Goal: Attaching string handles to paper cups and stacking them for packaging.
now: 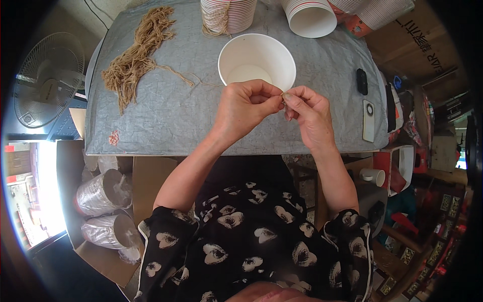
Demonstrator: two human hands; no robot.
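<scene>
Both my hands meet in front of a white paper bucket (256,48), whose open top faces up and whose lower front is hidden behind them. My left hand (249,103) is closed in a pinch, and my right hand (309,108) pinches at the same spot, fingertips touching. Between the fingertips shows a tiny brownish bit of twine (283,98), mostly covered. A thin strand leads from the tan twine bundle (136,60), lying loose at the left of the table, toward the bucket's left side and my left hand.
On the grey-covered table (191,126), a stack of paper buckets (236,15) wound with twine stands at the back, beside more stacked buckets (313,22) on their side. A black device (361,81) and a white remote (369,121) lie right. Wrapped stacks (98,194) fill a carton lower left.
</scene>
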